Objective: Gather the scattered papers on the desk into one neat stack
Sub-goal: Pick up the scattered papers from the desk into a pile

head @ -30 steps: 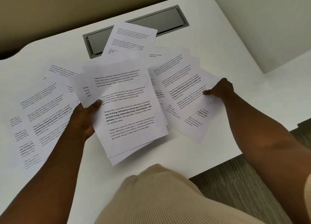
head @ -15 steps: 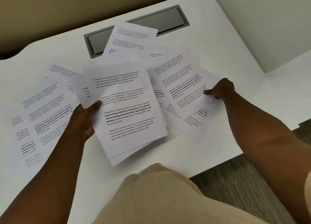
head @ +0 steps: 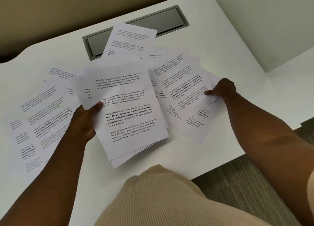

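Observation:
My left hand (head: 85, 122) grips a stack of several printed sheets (head: 130, 117) by its left edge, thumb on top, held over the middle of the white desk (head: 195, 32). My right hand (head: 220, 90) pinches the right edge of a printed sheet (head: 183, 89) on top of a fanned pile at the right. More printed papers (head: 44, 117) lie spread over the left of the desk. One sheet (head: 130, 38) lies at the back, partly over a grey cable hatch.
A grey cable hatch (head: 163, 20) is set into the back of the desk. The desk's front edge runs close at the right, with wood-look floor (head: 246, 183) below. A white partition (head: 271, 21) stands at the far right.
Almost nothing has moved. My right hand has shifted slightly with the sheet it pinches; my left hand keeps its hold on the stack.

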### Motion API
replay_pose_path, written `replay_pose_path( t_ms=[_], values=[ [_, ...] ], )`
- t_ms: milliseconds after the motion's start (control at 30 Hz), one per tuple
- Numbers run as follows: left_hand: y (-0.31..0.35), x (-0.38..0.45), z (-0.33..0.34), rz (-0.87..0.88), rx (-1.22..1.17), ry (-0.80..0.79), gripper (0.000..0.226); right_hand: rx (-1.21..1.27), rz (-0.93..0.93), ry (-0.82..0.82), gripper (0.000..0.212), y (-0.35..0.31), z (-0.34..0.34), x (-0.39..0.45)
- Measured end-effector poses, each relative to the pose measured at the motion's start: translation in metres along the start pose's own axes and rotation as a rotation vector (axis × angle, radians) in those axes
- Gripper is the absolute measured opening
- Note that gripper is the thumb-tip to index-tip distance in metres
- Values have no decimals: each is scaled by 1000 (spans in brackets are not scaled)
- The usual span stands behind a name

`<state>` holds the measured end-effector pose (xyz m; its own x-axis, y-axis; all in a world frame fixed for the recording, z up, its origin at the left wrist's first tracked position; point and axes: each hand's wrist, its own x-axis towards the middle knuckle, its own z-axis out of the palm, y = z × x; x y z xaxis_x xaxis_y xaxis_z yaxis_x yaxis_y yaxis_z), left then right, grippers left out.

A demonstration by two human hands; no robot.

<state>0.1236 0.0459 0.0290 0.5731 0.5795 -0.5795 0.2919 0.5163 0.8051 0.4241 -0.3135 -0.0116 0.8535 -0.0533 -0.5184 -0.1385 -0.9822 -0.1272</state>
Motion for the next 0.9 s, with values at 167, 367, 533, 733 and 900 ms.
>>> replay_pose_path(
  t_ms=[167,367,533,733,900],
  values=[
    [-2,0,-3,-5,5,5,46,-23,-24,4,78,-5,-1,-4],
    [0,-2,-4,-17,-9,9,45,174,-56,4,77,-15,2,-5],
    [4,1,-7,-3,-12,-5,47,143,-358,160,40,-27,-1,-17],
    [4,2,-14,5,-16,-21,53,572,-507,355,29,-44,-27,-49],
    [1,1,-17,5,-61,-20,52,1149,-522,56,15,-55,-43,-85]
  ],
)
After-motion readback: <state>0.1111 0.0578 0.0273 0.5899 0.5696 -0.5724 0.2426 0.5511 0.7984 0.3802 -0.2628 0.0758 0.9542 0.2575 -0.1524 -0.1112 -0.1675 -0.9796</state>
